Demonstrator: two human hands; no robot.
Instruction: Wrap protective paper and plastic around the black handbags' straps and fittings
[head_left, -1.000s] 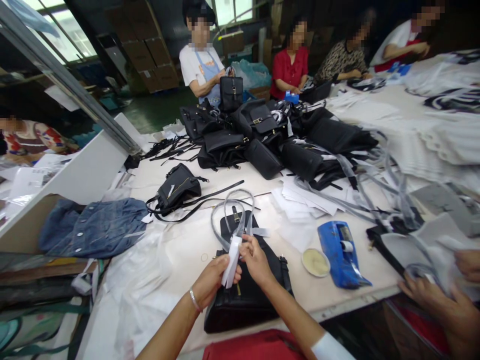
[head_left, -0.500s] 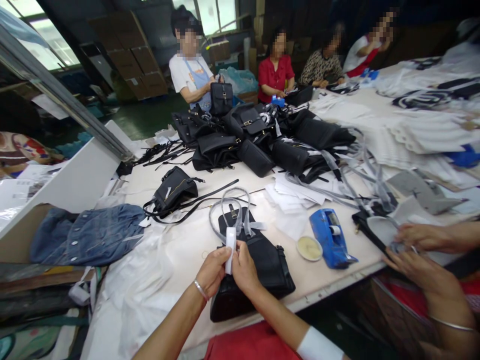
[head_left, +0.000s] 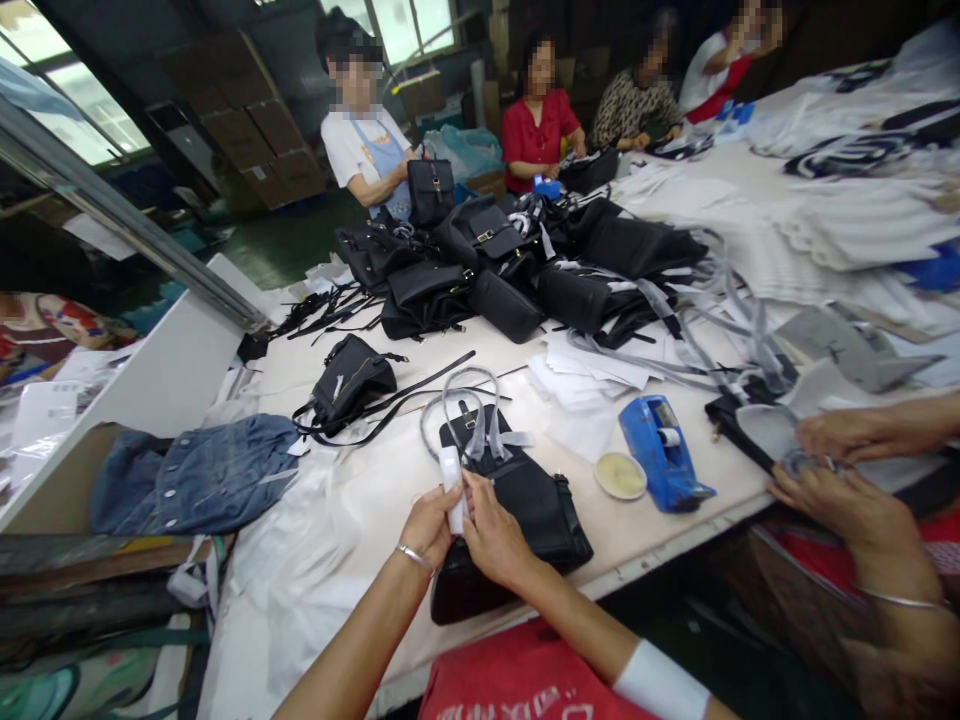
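Observation:
A small white strip [head_left: 451,470], perhaps folded paper or wrap, stands upright between my two hands. My left hand [head_left: 429,525] pinches it from the left, thumb on its face. On its right edge are the closed fingers of my right hand [head_left: 487,525]. Under my hands a black backpack [head_left: 536,505] lies on the table, its front buckle flap facing up. Its handle or strap loops [head_left: 472,375] are wrapped in clear grey plastic and rise beyond my fingers. What the strip encloses, if anything, is hidden.
A blue tape dispenser [head_left: 664,455] and a round pale dish [head_left: 621,477] sit to the right. A smaller black bag [head_left: 349,385] and a denim garment [head_left: 199,475] lie left. Black bags [head_left: 495,250] are heaped behind. A co-worker's hands [head_left: 840,465] work at the right.
My right hand's fingers have shifted up along the white strip, which tilts slightly more to the left. The camera view has turned a little.

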